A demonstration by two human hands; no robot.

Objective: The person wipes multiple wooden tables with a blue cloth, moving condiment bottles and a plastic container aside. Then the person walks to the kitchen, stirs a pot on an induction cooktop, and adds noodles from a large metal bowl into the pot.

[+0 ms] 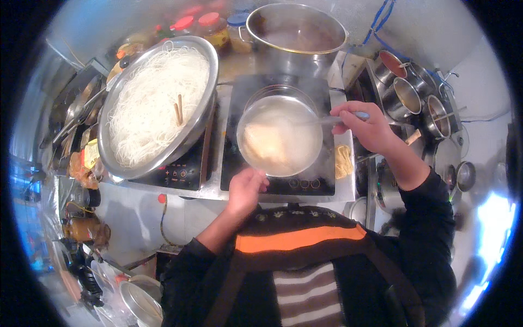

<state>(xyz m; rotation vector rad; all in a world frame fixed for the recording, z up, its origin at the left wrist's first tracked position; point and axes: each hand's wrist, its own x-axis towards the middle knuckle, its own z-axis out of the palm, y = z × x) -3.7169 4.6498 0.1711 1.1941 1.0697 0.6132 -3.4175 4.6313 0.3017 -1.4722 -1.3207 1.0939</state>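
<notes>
A round metal pan (314,153) rests on the black induction cooktop (237,180). Cloudy, steaming liquid fills it, with a pale yellowish mass (263,141) toward its left side. My left hand (247,188) pinches the pan's near rim. In my right hand (363,122) is a utensil with a grey-blue handle (360,115), its shaft reaching leftward over the pan. Steam and liquid hide the utensil's head. Left of the pan, a large, tilted metal basin (210,53) holds white noodles (159,102), with chopsticks (178,110) stuck in them.
Behind the cooktop stands a big stockpot (302,61), beside lidded jars (212,32). Several metal containers (402,96) crowd the right side. A folded yellow cloth (343,162) lies by the cooktop's right edge. Ladles and other utensils (81,104) are at far left.
</notes>
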